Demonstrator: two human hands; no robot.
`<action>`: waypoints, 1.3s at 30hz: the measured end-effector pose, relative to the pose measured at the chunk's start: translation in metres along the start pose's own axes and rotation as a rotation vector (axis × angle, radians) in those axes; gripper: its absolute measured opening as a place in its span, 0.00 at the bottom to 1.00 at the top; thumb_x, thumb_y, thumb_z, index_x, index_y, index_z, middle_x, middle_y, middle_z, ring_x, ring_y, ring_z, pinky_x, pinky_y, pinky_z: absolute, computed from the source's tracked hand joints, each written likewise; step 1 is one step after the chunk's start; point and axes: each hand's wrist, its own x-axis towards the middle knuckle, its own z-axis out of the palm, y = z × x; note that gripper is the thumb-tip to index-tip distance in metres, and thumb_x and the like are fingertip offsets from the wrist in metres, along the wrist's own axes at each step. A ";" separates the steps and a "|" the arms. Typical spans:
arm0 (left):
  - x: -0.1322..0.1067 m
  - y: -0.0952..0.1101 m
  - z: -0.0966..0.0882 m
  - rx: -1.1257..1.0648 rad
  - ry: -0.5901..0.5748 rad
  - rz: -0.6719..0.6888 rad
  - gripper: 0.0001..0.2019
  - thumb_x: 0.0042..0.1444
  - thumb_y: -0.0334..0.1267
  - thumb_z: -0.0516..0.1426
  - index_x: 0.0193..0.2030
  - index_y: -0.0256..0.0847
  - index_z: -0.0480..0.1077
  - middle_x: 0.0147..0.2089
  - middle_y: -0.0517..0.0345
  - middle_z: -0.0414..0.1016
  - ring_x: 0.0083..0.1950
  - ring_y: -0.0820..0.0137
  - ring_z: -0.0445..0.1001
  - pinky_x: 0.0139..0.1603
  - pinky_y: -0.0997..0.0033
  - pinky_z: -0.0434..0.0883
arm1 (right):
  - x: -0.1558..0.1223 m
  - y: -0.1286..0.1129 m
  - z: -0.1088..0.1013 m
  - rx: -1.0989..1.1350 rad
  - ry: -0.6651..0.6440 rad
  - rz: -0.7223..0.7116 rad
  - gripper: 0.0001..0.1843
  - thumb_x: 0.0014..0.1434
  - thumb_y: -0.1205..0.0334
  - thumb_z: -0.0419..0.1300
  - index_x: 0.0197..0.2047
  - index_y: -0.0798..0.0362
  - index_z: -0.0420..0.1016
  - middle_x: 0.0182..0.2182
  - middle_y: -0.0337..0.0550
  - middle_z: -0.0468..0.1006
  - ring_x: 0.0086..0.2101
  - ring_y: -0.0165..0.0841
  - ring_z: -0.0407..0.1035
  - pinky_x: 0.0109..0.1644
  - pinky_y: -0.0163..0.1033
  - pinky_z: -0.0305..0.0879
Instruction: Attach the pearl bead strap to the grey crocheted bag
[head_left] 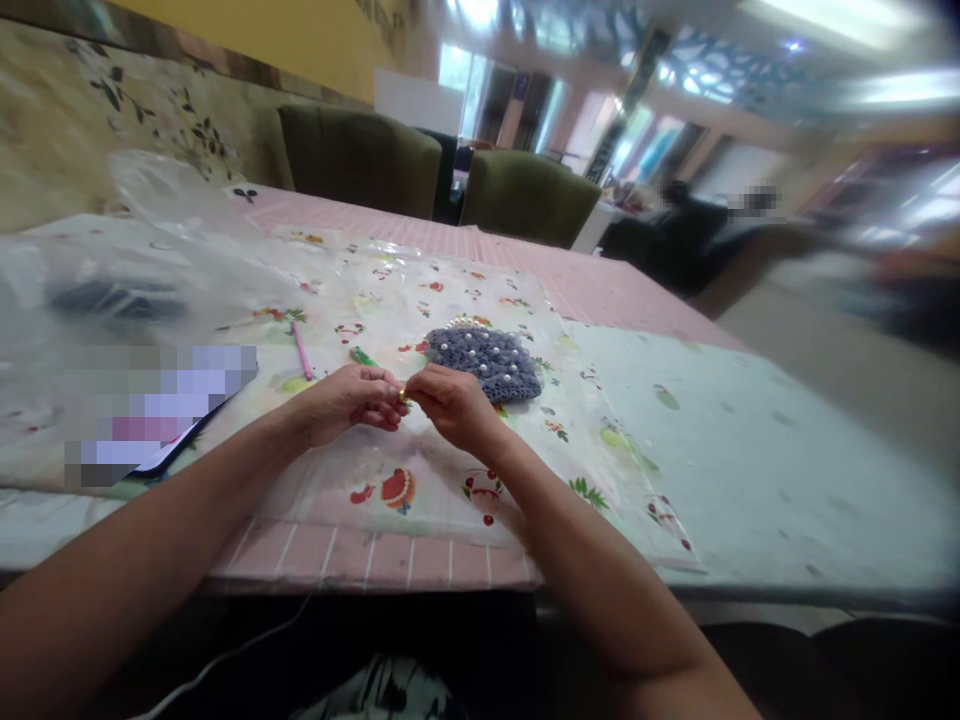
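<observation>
Over the middle of the table, my left hand (360, 400) and my right hand (454, 402) meet fingertip to fingertip. Pinched between them is a small gold-coloured piece (403, 395), too small to make out its kind. Just behind my right hand lies a grey-blue crocheted bag (491, 358) dotted with white beads, a string of white beads (466, 323) along its far edge. A slim green object (364, 357) lies close behind my left fingers, partly hidden by them. Farther left is a pink crochet hook or pen-like stick (302, 352); I cannot tell which.
A phone or tablet (199, 425) with a lit screen lies left of my forearm. Clear plastic bags (195, 235), one with something dark inside, cover the left side. Small black scissors (245, 194) lie at the far left. Green chairs (360, 155) stand beyond the fruit-patterned cover (442, 500).
</observation>
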 end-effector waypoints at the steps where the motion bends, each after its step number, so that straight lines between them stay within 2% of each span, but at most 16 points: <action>1: 0.000 0.000 0.001 0.001 0.006 -0.003 0.10 0.40 0.36 0.66 0.28 0.35 0.71 0.27 0.54 0.77 0.24 0.75 0.73 0.29 0.75 0.73 | 0.000 0.000 0.001 -0.008 -0.003 0.003 0.10 0.65 0.69 0.52 0.32 0.55 0.71 0.29 0.39 0.70 0.30 0.26 0.64 0.37 0.32 0.58; 9: 0.002 -0.004 0.002 0.055 0.019 0.019 0.10 0.39 0.34 0.64 0.29 0.37 0.69 0.27 0.55 0.77 0.25 0.73 0.74 0.31 0.72 0.73 | -0.002 0.002 0.004 -0.056 -0.045 0.016 0.10 0.65 0.69 0.52 0.32 0.54 0.71 0.29 0.40 0.70 0.31 0.27 0.64 0.37 0.32 0.58; 13: 0.002 -0.006 0.004 0.054 0.031 0.046 0.09 0.40 0.33 0.63 0.30 0.36 0.69 0.27 0.57 0.76 0.24 0.74 0.73 0.32 0.72 0.74 | -0.001 0.000 0.004 -0.032 -0.023 0.027 0.10 0.65 0.69 0.52 0.33 0.55 0.71 0.29 0.40 0.71 0.31 0.28 0.65 0.36 0.32 0.59; 17: 0.002 -0.011 0.006 0.001 -0.001 0.074 0.08 0.40 0.30 0.63 0.29 0.36 0.69 0.27 0.60 0.74 0.26 0.76 0.73 0.34 0.74 0.74 | 0.000 -0.003 0.004 0.110 0.044 0.030 0.09 0.63 0.68 0.53 0.33 0.54 0.72 0.29 0.40 0.73 0.30 0.27 0.67 0.36 0.32 0.61; 20: 0.003 -0.010 0.003 -0.045 -0.010 0.070 0.08 0.42 0.30 0.64 0.32 0.36 0.72 0.30 0.59 0.75 0.27 0.77 0.72 0.33 0.75 0.73 | 0.000 -0.001 0.007 0.331 0.108 0.170 0.06 0.61 0.66 0.55 0.34 0.54 0.72 0.27 0.37 0.73 0.26 0.26 0.68 0.32 0.32 0.64; 23: 0.004 -0.005 -0.006 -0.063 0.020 0.072 0.11 0.44 0.30 0.63 0.38 0.35 0.75 0.36 0.53 0.79 0.36 0.72 0.77 0.40 0.72 0.75 | 0.000 0.003 0.009 0.463 0.157 0.297 0.04 0.59 0.64 0.57 0.33 0.53 0.71 0.24 0.34 0.70 0.22 0.25 0.67 0.27 0.31 0.64; 26: 0.004 0.002 -0.015 -0.048 0.059 0.107 0.11 0.47 0.32 0.62 0.39 0.32 0.77 0.41 0.46 0.80 0.46 0.65 0.78 0.50 0.66 0.74 | 0.000 0.006 0.006 0.478 0.210 0.330 0.04 0.57 0.64 0.58 0.31 0.53 0.70 0.23 0.33 0.69 0.21 0.24 0.66 0.26 0.30 0.64; 29: 0.002 0.006 -0.019 0.014 0.081 0.108 0.13 0.49 0.37 0.60 0.41 0.33 0.77 0.44 0.44 0.80 0.49 0.62 0.78 0.55 0.62 0.71 | 0.001 0.008 0.002 0.503 0.252 0.332 0.05 0.57 0.63 0.58 0.30 0.53 0.70 0.23 0.33 0.68 0.21 0.23 0.65 0.25 0.30 0.64; 32: 0.001 0.007 -0.019 0.101 0.111 0.099 0.14 0.50 0.40 0.60 0.42 0.35 0.78 0.44 0.44 0.81 0.50 0.61 0.77 0.55 0.62 0.70 | 0.002 0.010 0.001 0.509 0.257 0.333 0.05 0.57 0.64 0.58 0.29 0.53 0.70 0.22 0.32 0.67 0.20 0.23 0.64 0.24 0.30 0.63; 36: 0.005 0.004 -0.019 0.205 0.191 0.154 0.14 0.49 0.43 0.61 0.41 0.37 0.77 0.42 0.48 0.80 0.46 0.64 0.76 0.50 0.64 0.70 | 0.002 0.012 0.002 0.497 0.281 0.371 0.04 0.57 0.64 0.57 0.30 0.52 0.70 0.21 0.32 0.66 0.20 0.23 0.63 0.24 0.30 0.63; 39: 0.009 0.002 -0.020 0.329 0.314 0.292 0.14 0.54 0.47 0.58 0.29 0.37 0.73 0.31 0.55 0.75 0.34 0.71 0.72 0.42 0.69 0.69 | 0.001 0.013 0.001 0.436 0.345 0.362 0.04 0.56 0.65 0.58 0.29 0.53 0.70 0.24 0.34 0.68 0.22 0.23 0.63 0.26 0.30 0.64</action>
